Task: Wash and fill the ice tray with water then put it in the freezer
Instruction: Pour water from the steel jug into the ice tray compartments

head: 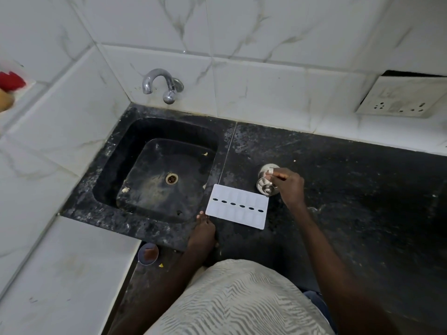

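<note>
The ice tray (238, 206) lies flat on the counter (350, 184) just right of the sink (154, 165), long axis slanting left to right. The left hand (203, 229) touches its near-left corner with loose fingers; the right hand (289, 183) pinches a small steel container (266, 181) beside the tray's far-right corner.

— Is there any writing I could read here?
— None from where I stand: the white ice tray (238, 209) is blank, and the wall socket plate (401, 97) shows no legible marks.
</note>
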A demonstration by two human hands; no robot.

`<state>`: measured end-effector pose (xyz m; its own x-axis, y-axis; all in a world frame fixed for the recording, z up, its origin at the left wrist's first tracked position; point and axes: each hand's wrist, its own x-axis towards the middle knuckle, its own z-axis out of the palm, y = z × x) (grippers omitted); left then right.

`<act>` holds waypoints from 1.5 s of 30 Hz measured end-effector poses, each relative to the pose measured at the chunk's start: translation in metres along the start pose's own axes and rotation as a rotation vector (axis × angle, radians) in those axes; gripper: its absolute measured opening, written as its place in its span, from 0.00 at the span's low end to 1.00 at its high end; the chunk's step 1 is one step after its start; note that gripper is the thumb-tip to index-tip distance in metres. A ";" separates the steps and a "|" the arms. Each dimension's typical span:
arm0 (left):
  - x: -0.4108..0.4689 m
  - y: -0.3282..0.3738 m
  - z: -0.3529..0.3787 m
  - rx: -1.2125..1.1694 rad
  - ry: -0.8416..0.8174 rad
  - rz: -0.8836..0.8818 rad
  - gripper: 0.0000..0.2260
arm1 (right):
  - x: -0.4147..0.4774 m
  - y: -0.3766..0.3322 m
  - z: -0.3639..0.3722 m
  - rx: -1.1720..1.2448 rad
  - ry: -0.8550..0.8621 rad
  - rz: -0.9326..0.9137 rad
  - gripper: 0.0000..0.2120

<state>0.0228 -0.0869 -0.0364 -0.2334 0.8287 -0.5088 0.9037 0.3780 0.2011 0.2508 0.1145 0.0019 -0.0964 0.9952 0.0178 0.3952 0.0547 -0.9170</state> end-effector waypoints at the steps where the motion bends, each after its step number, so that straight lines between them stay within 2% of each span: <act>1: -0.001 0.001 -0.001 -0.004 -0.003 0.003 0.45 | -0.003 0.000 0.000 -0.007 0.007 -0.021 0.10; 8: -0.004 -0.002 0.002 -0.042 -0.017 -0.005 0.46 | -0.019 0.000 0.005 -0.049 0.045 -0.134 0.11; 19: -0.005 -0.003 0.002 -0.087 -0.008 -0.009 0.47 | -0.027 -0.008 0.007 -0.034 0.092 -0.168 0.11; 32: -0.002 -0.004 0.005 -0.077 0.000 -0.006 0.47 | -0.025 -0.012 0.008 0.023 0.077 -0.091 0.12; 38: -0.002 -0.004 0.005 -0.067 -0.003 -0.003 0.47 | -0.016 -0.011 0.012 0.035 0.080 -0.004 0.09; 45: -0.002 -0.004 0.005 -0.068 -0.005 0.004 0.46 | -0.019 -0.022 0.022 0.066 0.055 -0.026 0.09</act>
<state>0.0213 -0.0927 -0.0407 -0.2284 0.8282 -0.5118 0.8781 0.4023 0.2592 0.2235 0.0929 0.0130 -0.0547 0.9966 0.0623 0.3324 0.0770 -0.9400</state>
